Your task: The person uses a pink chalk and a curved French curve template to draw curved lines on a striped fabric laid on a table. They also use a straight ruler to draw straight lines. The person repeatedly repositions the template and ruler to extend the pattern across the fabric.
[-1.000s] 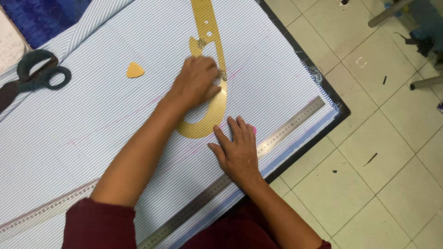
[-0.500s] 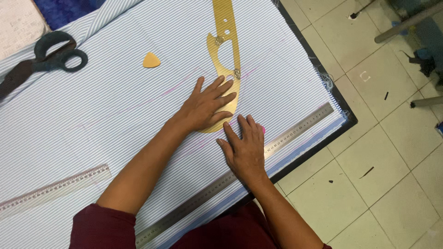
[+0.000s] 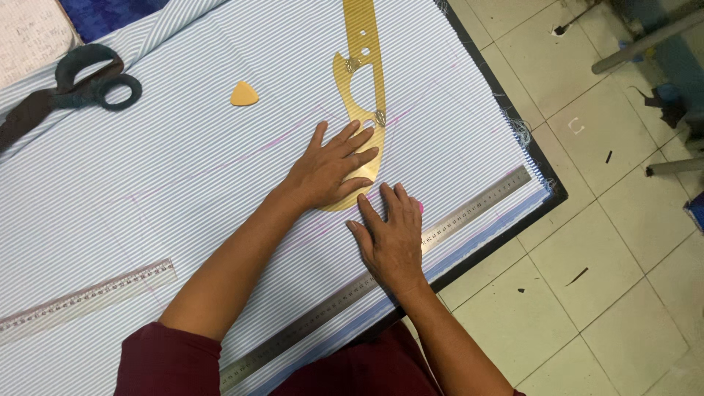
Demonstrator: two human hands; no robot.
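Left hand [image 3: 326, 170] flat, fingers spread, pinning yellow curve ruler [image 3: 361, 88] running away up-table; right hand [image 3: 392, 236] flat just beside, pink chalk [image 3: 420, 207] under fingertips.

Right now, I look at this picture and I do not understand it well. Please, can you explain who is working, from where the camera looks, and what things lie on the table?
There is no machine here: a person works with two bare hands, and a camera worn on the head looks down at them. The left hand presses flat on a yellow curved ruler. The right hand lies flat beside it, with something pink just showing under its fingers. Both rest on striped blue-and-white cloth. A long metal ruler, a clear ruler, dark scissors and a small orange triangular chalk also lie there.
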